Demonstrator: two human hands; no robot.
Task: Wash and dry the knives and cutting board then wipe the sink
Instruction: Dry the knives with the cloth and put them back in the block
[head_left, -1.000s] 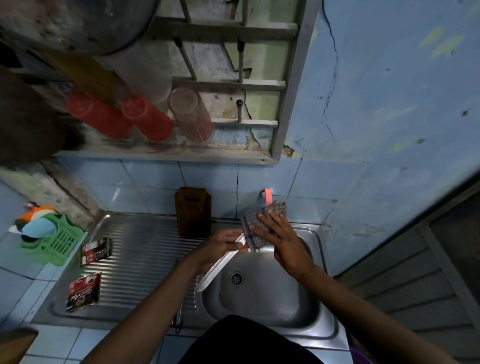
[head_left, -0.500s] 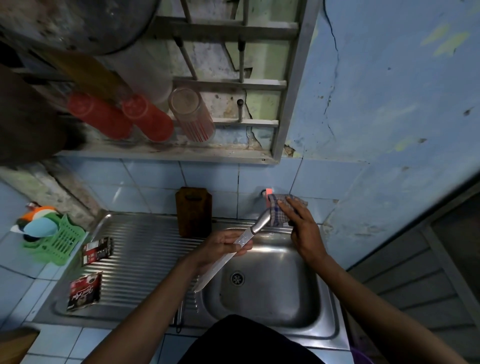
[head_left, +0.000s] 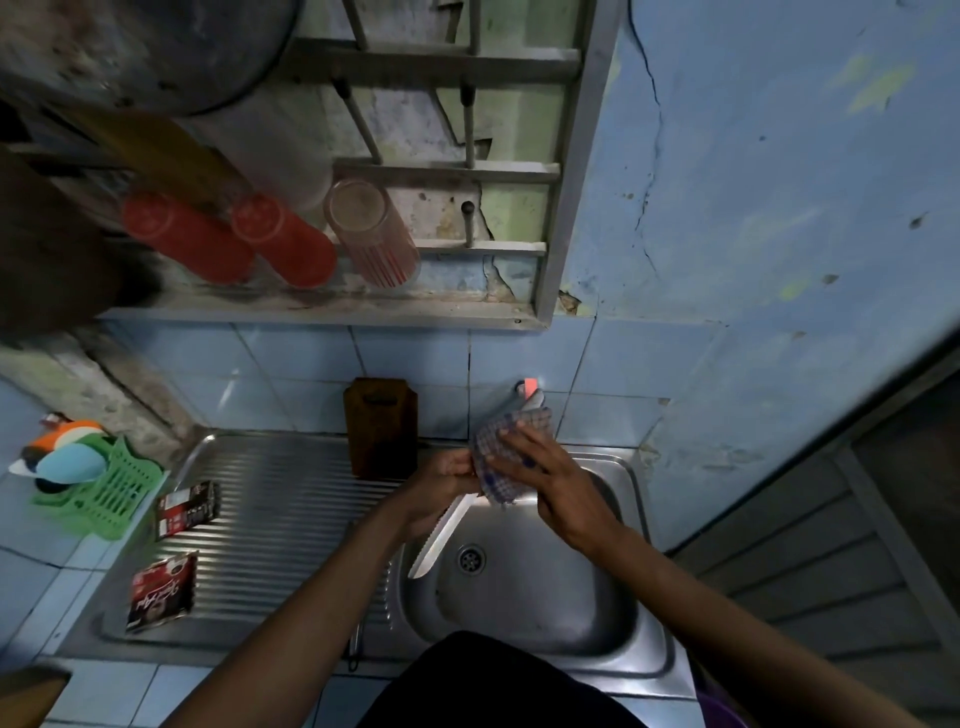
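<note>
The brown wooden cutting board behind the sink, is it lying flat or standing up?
Standing up. The brown wooden cutting board rests on its bottom edge on the ribbed steel drainboard, leaning back against the blue tiled wall.

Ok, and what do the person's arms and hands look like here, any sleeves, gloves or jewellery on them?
Both forearms are bare right up to the bottom edge of the frame, so no sleeves show. The left hand and right hand wear no gloves, and no ring, watch or bracelet is visible on the fingers or wrists in this dim light. Dark clothing shows at the torso below.
</note>
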